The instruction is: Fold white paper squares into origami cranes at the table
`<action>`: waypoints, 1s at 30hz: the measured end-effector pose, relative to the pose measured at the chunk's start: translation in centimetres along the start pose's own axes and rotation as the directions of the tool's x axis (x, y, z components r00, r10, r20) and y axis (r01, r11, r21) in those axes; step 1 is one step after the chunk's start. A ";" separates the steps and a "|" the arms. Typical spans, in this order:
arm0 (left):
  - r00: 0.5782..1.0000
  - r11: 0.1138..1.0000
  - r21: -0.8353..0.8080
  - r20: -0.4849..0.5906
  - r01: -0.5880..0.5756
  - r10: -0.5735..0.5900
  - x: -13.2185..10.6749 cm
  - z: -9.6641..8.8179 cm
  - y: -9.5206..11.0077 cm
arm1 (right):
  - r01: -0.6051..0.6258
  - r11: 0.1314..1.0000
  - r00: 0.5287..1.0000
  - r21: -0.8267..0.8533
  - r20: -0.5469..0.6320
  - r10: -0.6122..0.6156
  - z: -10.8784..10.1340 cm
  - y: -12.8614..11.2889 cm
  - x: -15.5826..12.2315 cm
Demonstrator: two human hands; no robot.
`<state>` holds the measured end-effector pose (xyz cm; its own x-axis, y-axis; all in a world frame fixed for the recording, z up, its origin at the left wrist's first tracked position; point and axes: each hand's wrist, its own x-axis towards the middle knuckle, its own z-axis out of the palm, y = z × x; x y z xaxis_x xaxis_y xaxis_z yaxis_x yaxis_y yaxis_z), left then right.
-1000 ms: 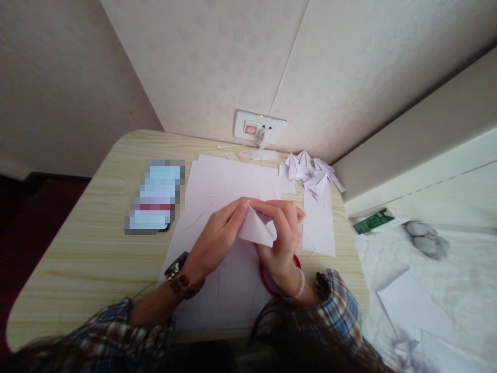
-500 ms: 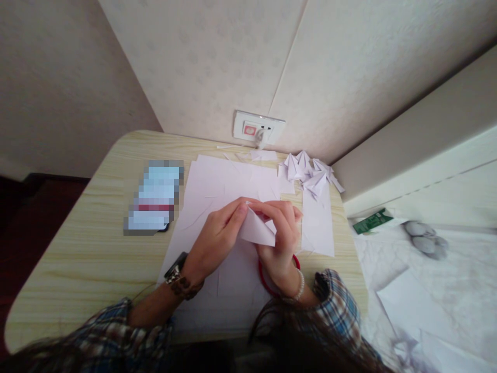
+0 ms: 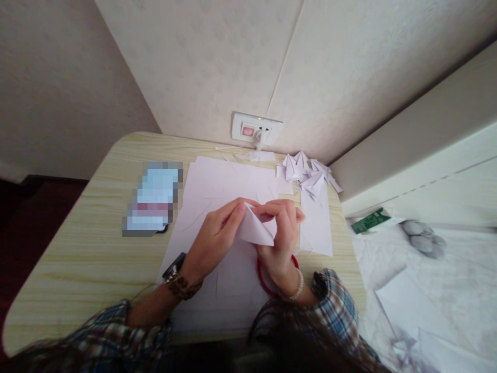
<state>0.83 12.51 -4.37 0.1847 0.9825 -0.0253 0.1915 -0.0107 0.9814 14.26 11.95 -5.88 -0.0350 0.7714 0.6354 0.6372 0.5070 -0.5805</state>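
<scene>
My left hand (image 3: 213, 239) and my right hand (image 3: 280, 233) meet above the middle of the wooden table (image 3: 77, 248). Between them they pinch a small folded piece of white paper (image 3: 256, 230), its point toward my left fingertips. Both hands are closed on it. Large white sheets (image 3: 221, 186) lie flat under my hands. A red ring-shaped thing (image 3: 264, 277) shows under my right wrist, partly hidden.
A phone (image 3: 153, 199) lies left of the sheets. A heap of folded white paper shapes (image 3: 306, 173) sits at the table's back right, near a wall socket (image 3: 256, 128). Right of the table is a bed with loose paper (image 3: 407, 305) and a green card (image 3: 370, 220).
My hands keep hold of the folded paper and have hardly shifted. The view has drifted slightly.
</scene>
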 end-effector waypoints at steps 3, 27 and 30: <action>0.999 0.999 -0.018 -0.026 0.028 -0.029 0.0 -0.3 -0.2 | 0.020 0.999 1.000 -0.049 0.003 -0.020 -0.2 0.1 0.2; 0.959 0.990 0.131 -0.268 -0.058 0.091 0.5 -0.8 -0.4 | -0.017 1.000 0.991 -0.022 0.129 0.019 -0.3 -0.3 0.5; 0.954 0.979 0.184 -0.269 -0.085 0.133 0.5 -0.6 -0.4 | -0.031 0.994 0.990 -0.104 0.136 0.045 0.2 -0.4 0.4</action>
<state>0.31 13.10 -4.63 -0.0574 0.9859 0.1573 0.3488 -0.1278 0.9284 13.84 12.16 -5.46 -0.1102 0.8386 0.5335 0.7146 0.4400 -0.5439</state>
